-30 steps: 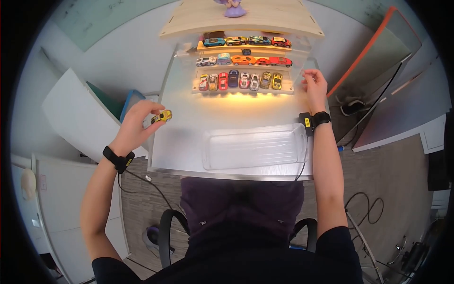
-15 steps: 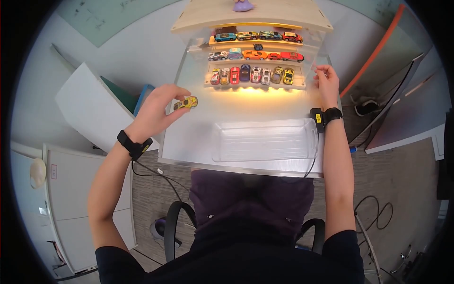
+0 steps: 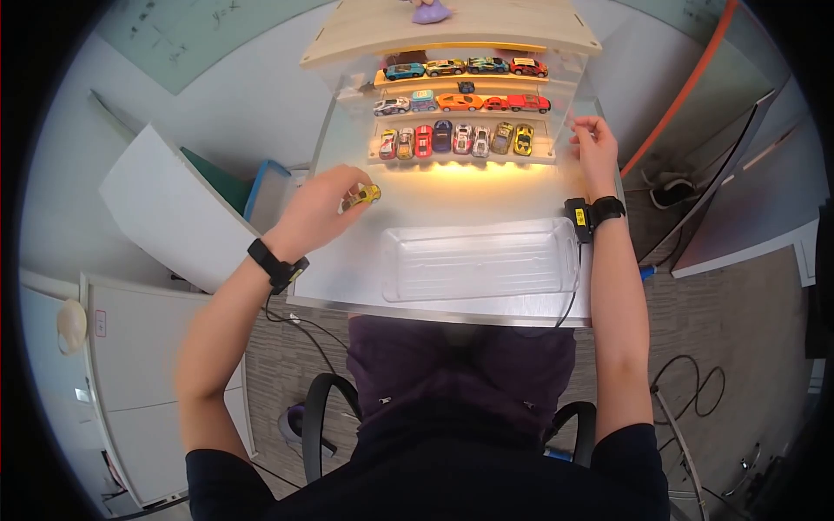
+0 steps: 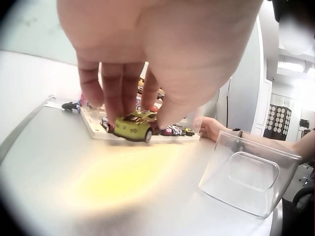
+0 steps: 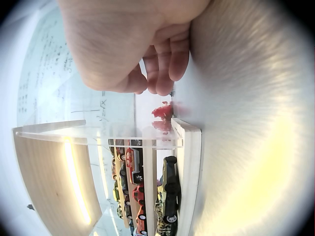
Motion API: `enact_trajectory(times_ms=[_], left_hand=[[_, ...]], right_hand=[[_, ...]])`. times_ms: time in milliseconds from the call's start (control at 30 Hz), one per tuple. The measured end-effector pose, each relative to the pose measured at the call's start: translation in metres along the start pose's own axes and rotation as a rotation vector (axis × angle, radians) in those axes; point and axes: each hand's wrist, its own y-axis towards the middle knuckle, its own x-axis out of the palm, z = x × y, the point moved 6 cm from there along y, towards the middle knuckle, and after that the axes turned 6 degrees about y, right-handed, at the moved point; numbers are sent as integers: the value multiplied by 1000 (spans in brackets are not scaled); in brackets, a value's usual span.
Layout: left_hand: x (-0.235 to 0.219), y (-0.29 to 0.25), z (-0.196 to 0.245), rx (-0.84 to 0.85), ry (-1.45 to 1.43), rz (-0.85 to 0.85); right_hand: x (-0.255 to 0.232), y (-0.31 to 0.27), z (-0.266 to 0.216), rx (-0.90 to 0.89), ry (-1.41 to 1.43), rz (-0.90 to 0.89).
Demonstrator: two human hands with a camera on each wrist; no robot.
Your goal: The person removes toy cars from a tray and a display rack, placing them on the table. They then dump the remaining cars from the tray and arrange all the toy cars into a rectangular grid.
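My left hand (image 3: 320,211) pinches a yellow toy car (image 3: 367,195) between thumb and fingers, over the table left of the display case. In the left wrist view the yellow toy car (image 4: 134,129) shows its rear end, with the fingers coming down on it from above. My right hand (image 3: 596,152) rests beside the case's right end, fingers loosely curled and holding nothing; the right wrist view shows the hand (image 5: 133,44) close by the clear side panel. The lit display case (image 3: 460,43) carries toy cars on tiers, with a bottom row of several cars (image 3: 443,137).
A clear plastic tray (image 3: 478,260) lies on the table in front of the case. A purple figurine (image 3: 430,12) stands on top of the case. White panels (image 3: 187,195) lean left of the table, and a cable runs over its front edge.
My left hand has carried the yellow car rightward, from the table's left edge toward the display case. The right hand stays beside the case. The head view has shifted a little.
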Motion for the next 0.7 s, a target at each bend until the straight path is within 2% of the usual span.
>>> enact_trajectory(times_ms=[100,300,500,700], left_hand=[[26,4,-22,-14,62,-9],[37,8,-26,-146,49,-49],[36,4,-22,-81,91,-19],[35,2,-22,-126,52,-31]], right_hand=[[-1,3,7,1,16,5],[-1,3,7,-4,-5,-7],[0,2,3,-10,-14,-11],[0,1,2,1,-20,-4]])
